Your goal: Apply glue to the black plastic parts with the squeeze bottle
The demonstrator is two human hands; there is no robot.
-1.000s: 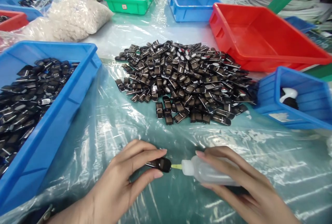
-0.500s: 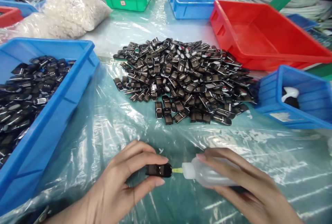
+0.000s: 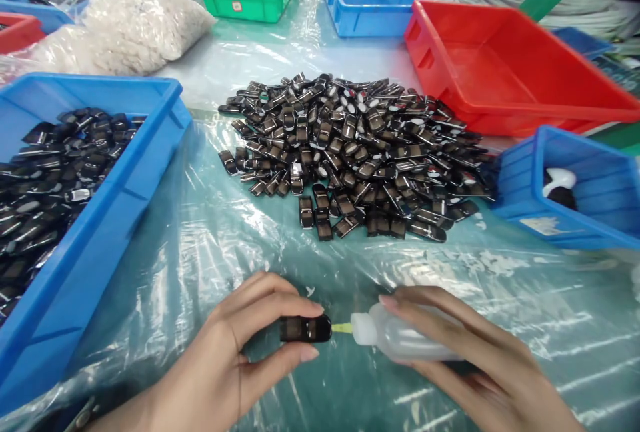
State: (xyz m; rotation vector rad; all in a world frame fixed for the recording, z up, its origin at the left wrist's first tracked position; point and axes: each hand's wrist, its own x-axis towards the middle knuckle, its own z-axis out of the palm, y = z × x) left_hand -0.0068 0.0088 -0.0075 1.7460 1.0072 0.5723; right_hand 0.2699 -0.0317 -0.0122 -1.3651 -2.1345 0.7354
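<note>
Between the thumb and fingers of my left hand (image 3: pixel 250 332) is a small glossy black plastic piece (image 3: pixel 306 329) with brownish panels, its rounded end pointing right. My right hand (image 3: pixel 465 345) is wrapped around a translucent squeeze bottle (image 3: pixel 415 335) lying sideways, with a white cap. The bottle's thin yellow-green nozzle (image 3: pixel 343 328) meets the rounded end of the black piece. Whether any liquid comes out cannot be seen. Beyond both hands lies a large heap of similar black pieces (image 3: pixel 350 145) on the plastic-covered table (image 3: pixel 210 245).
At left stands a blue bin (image 3: pixel 135 199) holding more black pieces. A small blue bin (image 3: pixel 580 225) at right contains a white and black item. Farther back are a red bin (image 3: pixel 525 65), a blue tray (image 3: pixel 373 15), a green bin (image 3: pixel 245 5) and a bag of beige pieces (image 3: pixel 145 25).
Almost nothing differs. The black piece has rolled very slightly in my left fingers; the bottle stays in place with its nozzle against the piece.
</note>
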